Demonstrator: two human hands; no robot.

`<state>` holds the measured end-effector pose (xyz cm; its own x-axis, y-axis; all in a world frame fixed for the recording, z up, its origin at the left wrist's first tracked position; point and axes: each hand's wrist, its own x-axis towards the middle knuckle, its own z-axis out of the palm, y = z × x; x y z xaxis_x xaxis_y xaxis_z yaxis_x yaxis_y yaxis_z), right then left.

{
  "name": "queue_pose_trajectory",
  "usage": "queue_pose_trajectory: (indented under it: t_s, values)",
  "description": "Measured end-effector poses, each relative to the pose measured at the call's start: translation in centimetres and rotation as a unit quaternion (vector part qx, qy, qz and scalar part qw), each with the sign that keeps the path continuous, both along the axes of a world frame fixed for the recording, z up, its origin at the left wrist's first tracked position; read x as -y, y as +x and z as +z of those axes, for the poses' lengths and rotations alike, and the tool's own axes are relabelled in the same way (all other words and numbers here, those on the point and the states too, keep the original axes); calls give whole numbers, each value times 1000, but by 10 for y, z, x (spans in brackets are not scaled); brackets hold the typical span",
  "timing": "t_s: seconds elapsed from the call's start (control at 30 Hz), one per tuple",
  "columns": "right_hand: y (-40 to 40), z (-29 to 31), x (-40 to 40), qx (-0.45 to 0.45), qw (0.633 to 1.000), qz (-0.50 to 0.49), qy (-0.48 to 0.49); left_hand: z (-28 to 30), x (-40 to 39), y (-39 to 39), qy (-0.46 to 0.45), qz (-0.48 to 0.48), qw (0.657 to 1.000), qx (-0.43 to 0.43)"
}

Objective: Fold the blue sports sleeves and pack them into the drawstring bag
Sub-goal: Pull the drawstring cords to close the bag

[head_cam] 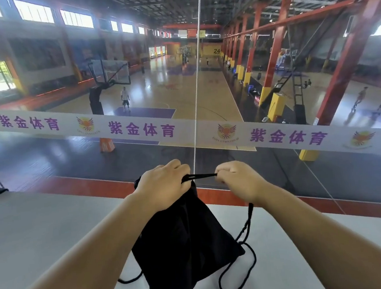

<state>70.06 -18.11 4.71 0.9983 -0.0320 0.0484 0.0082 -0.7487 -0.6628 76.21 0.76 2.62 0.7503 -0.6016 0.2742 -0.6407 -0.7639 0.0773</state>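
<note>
Beyond a glass wall [279,178] banded with a white strip of purple lettering [142,128], a big indoor basketball hall spreads out: glossy wooden courts [181,95], red steel columns [275,46] and a black hoop stand [98,92]. Below it, the pale grey tabletop [43,224] carries my black fabric drawstring bag [183,243], upright and bunched. My left hand [163,185] grips its gathered mouth, while my right hand [238,181] pinches the taut black cord [201,176]. More cord loops loose on the table.

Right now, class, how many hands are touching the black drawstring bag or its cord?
2. The left hand grips the bag's gathered mouth; the right hand pinches the cord stretched between them.
</note>
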Motion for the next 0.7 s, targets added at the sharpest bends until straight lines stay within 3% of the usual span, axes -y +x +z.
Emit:
queue_pose_trajectory:
  t_s: [0.17,0.43,0.6,0.7]
  values:
    - [-11,-12,36,5,995,-98,32,-6,-10,3,18,35,999,-34]
    - [-22,-24,64,14,990,-141,25,-6,-12,1,32,58,995,-68]
    - [-20,-24,51,-79,993,-55,-69,-7,-3,-4,50,44,998,-17]
    - [-16,-23,24,-105,993,11,-57,-7,6,-7,53,29,998,-13]
